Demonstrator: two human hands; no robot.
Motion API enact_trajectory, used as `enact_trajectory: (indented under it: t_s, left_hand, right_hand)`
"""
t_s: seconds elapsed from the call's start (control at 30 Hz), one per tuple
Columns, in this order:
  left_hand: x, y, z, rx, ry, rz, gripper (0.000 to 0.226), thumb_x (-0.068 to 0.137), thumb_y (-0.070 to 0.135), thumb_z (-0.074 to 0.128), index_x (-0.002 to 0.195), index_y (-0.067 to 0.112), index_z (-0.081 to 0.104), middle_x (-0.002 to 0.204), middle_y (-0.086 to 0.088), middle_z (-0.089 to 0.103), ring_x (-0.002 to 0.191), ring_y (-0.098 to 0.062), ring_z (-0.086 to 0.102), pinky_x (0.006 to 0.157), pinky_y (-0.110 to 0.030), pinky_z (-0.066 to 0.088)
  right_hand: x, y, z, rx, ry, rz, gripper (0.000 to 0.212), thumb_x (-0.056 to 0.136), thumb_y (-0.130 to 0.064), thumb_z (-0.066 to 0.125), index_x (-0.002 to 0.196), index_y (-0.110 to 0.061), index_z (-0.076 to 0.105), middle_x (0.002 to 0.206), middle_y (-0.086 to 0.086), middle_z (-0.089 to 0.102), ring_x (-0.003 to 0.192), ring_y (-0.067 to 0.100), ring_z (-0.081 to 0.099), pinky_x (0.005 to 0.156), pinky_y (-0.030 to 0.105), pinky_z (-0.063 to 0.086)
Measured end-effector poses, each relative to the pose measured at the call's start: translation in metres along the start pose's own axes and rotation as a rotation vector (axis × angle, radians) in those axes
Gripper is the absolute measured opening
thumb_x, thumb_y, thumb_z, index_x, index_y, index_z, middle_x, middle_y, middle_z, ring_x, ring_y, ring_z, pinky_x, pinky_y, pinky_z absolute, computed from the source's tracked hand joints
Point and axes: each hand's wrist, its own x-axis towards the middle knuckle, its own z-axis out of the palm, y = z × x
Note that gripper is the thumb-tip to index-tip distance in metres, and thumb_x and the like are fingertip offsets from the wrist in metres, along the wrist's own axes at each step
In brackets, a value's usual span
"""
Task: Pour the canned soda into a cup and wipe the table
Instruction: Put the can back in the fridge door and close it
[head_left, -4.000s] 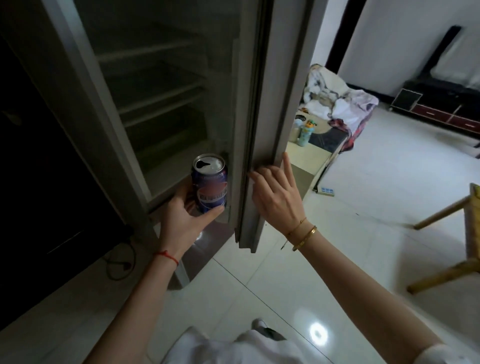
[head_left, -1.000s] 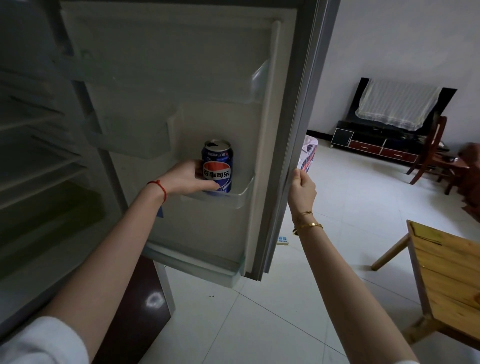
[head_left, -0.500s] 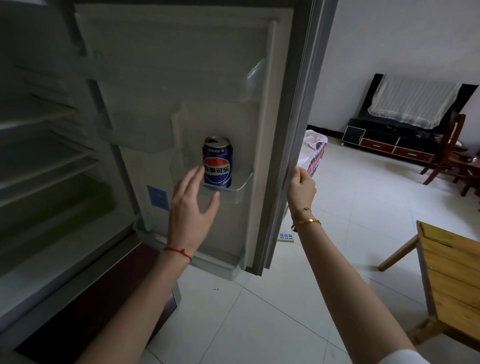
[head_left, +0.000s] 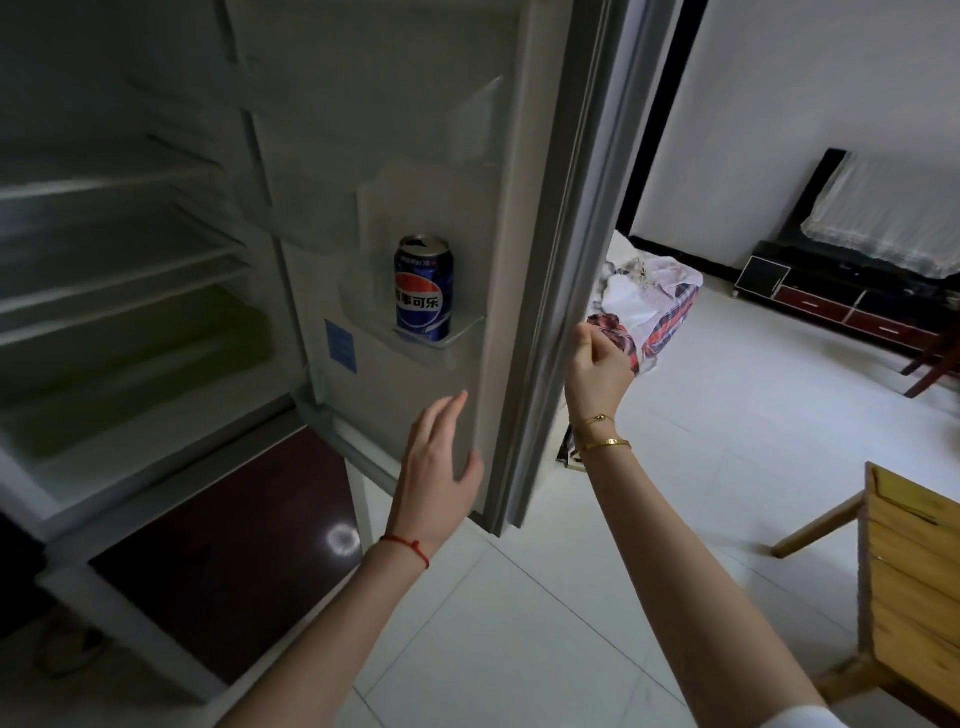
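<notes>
A blue soda can (head_left: 423, 291), its top opened, stands upright on a small clear shelf (head_left: 465, 331) inside the open fridge door (head_left: 540, 208). My left hand (head_left: 436, 467) hovers below the can with fingers straight, holding nothing, close to the door's inner panel. My right hand (head_left: 597, 369) has its fingers curled at the door's outer edge and holds it. No cup or cloth is in view.
The fridge's bare wire shelves (head_left: 119, 260) are at the left. A wooden table (head_left: 914, 582) stands at the right edge. A heap of clothes (head_left: 654, 296) lies on the white tile floor behind the door, with a dark TV stand (head_left: 831, 301) beyond.
My left hand set the can on the door shelf, let go and dropped away below it. The right hand stays at the door's edge and the door has swung a little.
</notes>
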Motion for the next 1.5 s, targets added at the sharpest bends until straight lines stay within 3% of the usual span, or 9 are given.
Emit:
enact_trajectory:
  t_s: [0.17,0.3,0.4,0.57,0.77,1.03,1.2,1.37,1.5]
  left_hand:
    - [-0.015,0.003,0.003,-0.083,-0.011,-0.165,0.068,0.093,0.015,0.061,0.153,0.022,0.029,0.157,0.002,0.030,0.144,-0.014,0.030,0.118,-0.037,0.030]
    - [-0.029,0.005,0.001,-0.084,0.006,-0.207,0.068,0.093,0.012,0.061,0.152,0.019,0.029,0.157,0.001,0.031,0.144,-0.013,0.030,0.118,-0.032,0.028]
    - [-0.040,0.004,-0.001,-0.077,0.024,-0.235,0.069,0.092,0.012,0.061,0.153,0.022,0.029,0.157,0.004,0.029,0.143,-0.011,0.029,0.118,-0.032,0.028]
    - [-0.058,-0.002,-0.006,-0.053,0.075,-0.258,0.068,0.092,0.015,0.063,0.151,0.027,0.030,0.155,0.008,0.032,0.142,-0.008,0.032,0.117,-0.038,0.033]
    - [-0.077,-0.010,-0.020,-0.024,0.161,-0.336,0.071,0.092,0.018,0.063,0.153,0.026,0.026,0.153,0.004,0.036,0.143,-0.012,0.032,0.115,-0.043,0.036]
    - [-0.106,-0.025,-0.054,0.008,0.305,-0.443,0.084,0.088,0.036,0.067,0.154,0.036,0.015,0.159,0.009,0.027,0.147,-0.017,0.027,0.113,-0.054,0.035]
    - [-0.119,-0.032,-0.081,0.058,0.405,-0.469,0.088,0.083,0.052,0.062,0.155,0.033,0.015,0.160,0.008,0.023,0.145,-0.009,0.024,0.115,-0.050,0.031]
    - [-0.127,-0.047,-0.109,0.082,0.479,-0.499,0.082,0.089,0.037,0.066,0.155,0.027,0.018,0.159,0.005,0.026,0.145,-0.014,0.028,0.113,-0.045,0.034]
    - [-0.128,-0.064,-0.135,0.093,0.521,-0.534,0.080,0.091,0.034,0.064,0.155,0.029,0.016,0.159,0.005,0.024,0.145,-0.018,0.030,0.110,-0.047,0.038]
  right_hand:
    - [-0.028,-0.009,-0.009,0.095,-0.050,-0.014,0.026,0.095,-0.024,0.056,0.090,-0.006,0.074,0.074,-0.010,0.059,0.062,-0.006,0.050,0.066,0.010,0.039]
    - [-0.053,-0.024,-0.016,0.151,-0.089,-0.045,0.022,0.092,-0.024,0.062,0.103,-0.011,0.076,0.089,-0.003,0.074,0.078,0.000,0.060,0.073,0.018,0.048]
    - [-0.069,-0.030,-0.018,0.198,-0.109,-0.068,0.019,0.090,-0.022,0.066,0.104,-0.013,0.076,0.091,-0.011,0.072,0.079,-0.001,0.064,0.072,0.009,0.047]
    - [-0.094,-0.036,-0.013,0.235,-0.174,-0.159,0.020,0.089,-0.024,0.068,0.106,-0.016,0.075,0.088,-0.024,0.067,0.070,-0.012,0.061,0.070,0.013,0.050]
    - [-0.123,-0.039,-0.002,0.222,-0.222,-0.408,0.026,0.094,-0.031,0.060,0.104,-0.014,0.076,0.091,-0.001,0.076,0.077,0.003,0.067,0.071,0.019,0.052]
    - [-0.159,-0.064,0.020,0.342,-0.361,-0.603,0.023,0.090,-0.017,0.068,0.111,-0.009,0.072,0.099,-0.002,0.073,0.083,0.008,0.069,0.073,0.020,0.056]
    - [-0.181,-0.084,0.049,0.326,-0.489,-0.728,0.036,0.095,-0.026,0.061,0.128,-0.010,0.062,0.114,0.003,0.066,0.090,0.013,0.066,0.072,0.031,0.058]
    - [-0.202,-0.113,0.079,0.249,-0.579,-0.849,0.052,0.094,-0.027,0.061,0.140,-0.008,0.048,0.145,0.009,0.045,0.132,0.019,0.043,0.109,0.032,0.040]
    - [-0.215,-0.134,0.112,0.165,-0.641,-0.959,0.061,0.098,-0.032,0.052,0.151,-0.013,0.029,0.160,0.010,0.019,0.149,0.027,0.013,0.121,0.046,0.017]
